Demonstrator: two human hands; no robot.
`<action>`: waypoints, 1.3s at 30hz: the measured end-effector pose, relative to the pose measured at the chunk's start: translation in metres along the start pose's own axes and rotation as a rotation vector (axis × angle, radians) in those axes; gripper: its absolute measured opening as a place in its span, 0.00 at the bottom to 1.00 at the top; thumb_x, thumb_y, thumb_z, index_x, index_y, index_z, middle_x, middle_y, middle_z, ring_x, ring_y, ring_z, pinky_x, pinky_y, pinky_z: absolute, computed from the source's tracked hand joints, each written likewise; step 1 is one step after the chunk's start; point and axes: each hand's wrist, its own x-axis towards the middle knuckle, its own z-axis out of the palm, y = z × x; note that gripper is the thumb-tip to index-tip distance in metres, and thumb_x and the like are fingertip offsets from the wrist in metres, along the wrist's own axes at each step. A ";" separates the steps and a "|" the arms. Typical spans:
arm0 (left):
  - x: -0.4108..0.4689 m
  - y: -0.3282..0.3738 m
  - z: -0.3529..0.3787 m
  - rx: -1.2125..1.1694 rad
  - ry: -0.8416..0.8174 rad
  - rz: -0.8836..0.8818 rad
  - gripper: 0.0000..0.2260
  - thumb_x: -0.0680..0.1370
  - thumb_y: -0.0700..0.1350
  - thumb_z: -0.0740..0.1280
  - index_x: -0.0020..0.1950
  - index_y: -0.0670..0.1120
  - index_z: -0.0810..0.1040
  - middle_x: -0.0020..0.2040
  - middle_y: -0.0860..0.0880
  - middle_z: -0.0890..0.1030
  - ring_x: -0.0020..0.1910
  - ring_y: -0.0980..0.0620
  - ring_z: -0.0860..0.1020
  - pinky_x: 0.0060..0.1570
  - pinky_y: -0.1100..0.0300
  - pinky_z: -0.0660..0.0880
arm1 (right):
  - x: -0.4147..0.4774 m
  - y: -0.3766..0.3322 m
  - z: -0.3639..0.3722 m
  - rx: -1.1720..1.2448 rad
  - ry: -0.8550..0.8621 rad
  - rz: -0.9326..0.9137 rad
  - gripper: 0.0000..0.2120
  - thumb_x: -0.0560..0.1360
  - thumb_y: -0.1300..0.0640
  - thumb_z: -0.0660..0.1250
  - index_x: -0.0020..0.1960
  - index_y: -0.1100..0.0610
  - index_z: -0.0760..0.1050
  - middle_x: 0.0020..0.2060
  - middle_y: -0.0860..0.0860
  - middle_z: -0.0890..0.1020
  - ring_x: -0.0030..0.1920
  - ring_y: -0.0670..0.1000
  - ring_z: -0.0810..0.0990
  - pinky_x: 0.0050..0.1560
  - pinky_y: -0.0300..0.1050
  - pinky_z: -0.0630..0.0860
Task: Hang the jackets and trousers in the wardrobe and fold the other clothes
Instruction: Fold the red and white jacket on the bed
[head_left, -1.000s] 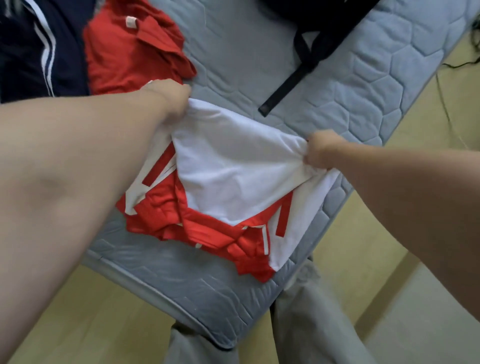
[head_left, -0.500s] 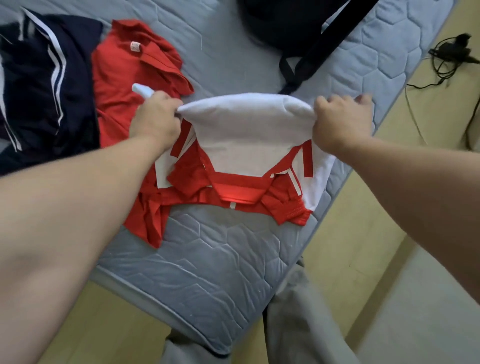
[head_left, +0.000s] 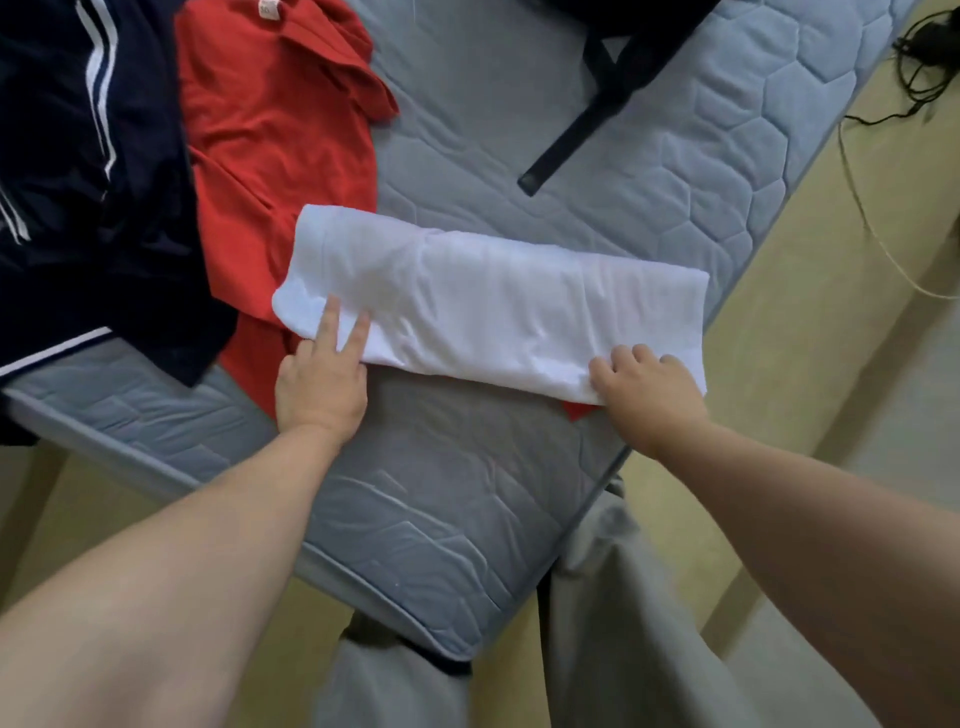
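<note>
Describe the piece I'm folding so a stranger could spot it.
On the grey quilted mattress lies a white garment, with the left hand and right hand on its near edge. Unlike the red shirt and navy striped garment to its left, it is white and folded into a long band.

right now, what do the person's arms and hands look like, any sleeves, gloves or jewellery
Both forearms are bare, with no sleeve in view. The left hand and right hand wear no gloves, and no watch, ring or bracelet shows. Light grey trousers are worn below.
</note>
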 end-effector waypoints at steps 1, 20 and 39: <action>-0.001 0.001 0.006 0.031 -0.003 -0.001 0.28 0.79 0.46 0.65 0.79 0.54 0.64 0.81 0.45 0.58 0.54 0.36 0.77 0.47 0.45 0.72 | 0.001 -0.006 0.004 -0.005 -0.022 0.025 0.13 0.75 0.61 0.61 0.60 0.56 0.67 0.53 0.55 0.74 0.52 0.60 0.73 0.41 0.51 0.64; 0.135 0.044 -0.083 0.045 -0.080 0.193 0.25 0.70 0.37 0.67 0.66 0.49 0.72 0.65 0.45 0.74 0.65 0.40 0.72 0.60 0.45 0.69 | 0.103 0.061 -0.070 0.543 -0.075 0.280 0.34 0.72 0.54 0.69 0.76 0.51 0.63 0.69 0.56 0.71 0.68 0.60 0.71 0.65 0.55 0.69; 0.148 0.011 -0.083 0.306 -0.382 0.147 0.12 0.73 0.37 0.64 0.45 0.53 0.80 0.53 0.43 0.80 0.52 0.39 0.79 0.46 0.53 0.73 | 0.113 0.093 -0.067 0.309 -0.440 0.122 0.24 0.70 0.51 0.78 0.62 0.57 0.80 0.57 0.56 0.83 0.55 0.57 0.82 0.49 0.42 0.74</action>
